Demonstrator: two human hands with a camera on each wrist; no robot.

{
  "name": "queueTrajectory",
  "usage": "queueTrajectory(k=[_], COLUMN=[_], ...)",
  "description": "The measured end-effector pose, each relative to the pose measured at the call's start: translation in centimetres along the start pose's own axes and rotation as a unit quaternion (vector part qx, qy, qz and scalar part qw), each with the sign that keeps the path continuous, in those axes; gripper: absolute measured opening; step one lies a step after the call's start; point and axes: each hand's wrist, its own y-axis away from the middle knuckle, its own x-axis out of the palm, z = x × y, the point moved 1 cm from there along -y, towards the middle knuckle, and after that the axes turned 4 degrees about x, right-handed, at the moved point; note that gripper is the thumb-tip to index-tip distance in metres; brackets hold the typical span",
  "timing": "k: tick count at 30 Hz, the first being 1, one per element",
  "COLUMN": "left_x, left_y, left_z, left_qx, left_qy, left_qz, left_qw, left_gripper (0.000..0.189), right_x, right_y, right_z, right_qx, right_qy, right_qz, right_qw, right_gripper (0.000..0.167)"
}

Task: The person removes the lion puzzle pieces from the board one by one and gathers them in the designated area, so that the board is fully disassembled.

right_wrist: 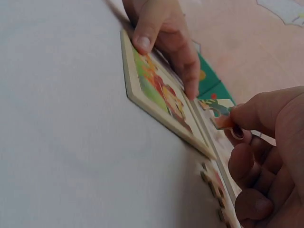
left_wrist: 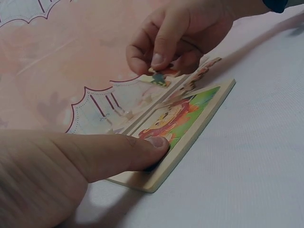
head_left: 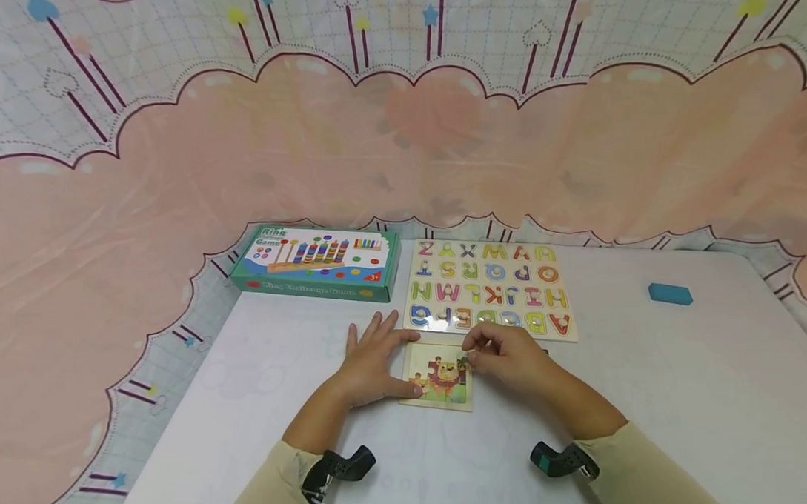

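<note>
A small wooden jigsaw tray [head_left: 442, 407] lies on the white table, with a partly filled picture of a cartoon bear-like animal [head_left: 444, 373]. My left hand [head_left: 374, 360] is spread at its left side. In the left wrist view the left thumb [left_wrist: 154, 142] presses on the picture near the rim. Over the tray's upper right corner, my right hand [head_left: 514, 359] pinches a jigsaw piece [right_wrist: 221, 121] between thumb and forefinger. That piece, printed in green and orange, is raised clear of the tray. Several loose jigsaw pieces [right_wrist: 213, 185] lie beneath the right hand, mostly hidden in the head view.
Just behind the tray lies a wooden alphabet peg board [head_left: 491, 278]. A green ring game box [head_left: 317, 262] stands at the back left. Toward the right on the table [head_left: 682, 390] sits a blue block [head_left: 670, 294]. A patterned cloth [head_left: 373, 149] hangs behind.
</note>
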Motion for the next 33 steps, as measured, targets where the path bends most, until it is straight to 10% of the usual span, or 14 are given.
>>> queueTrajectory(k=[33], left_x=[0.3], left_y=[0.0], left_z=[0.2], left_qx=[0.004], left_qy=[-0.004], left_qz=[-0.004], left_qw=[1.0000], left_gripper=[0.087], right_x=[-0.3], right_y=[2.7], right_z=[-1.9], right_qx=[0.004], right_qy=[0.145], right_qz=[-0.036], right_qw=[0.9888], right_gripper=[0.015])
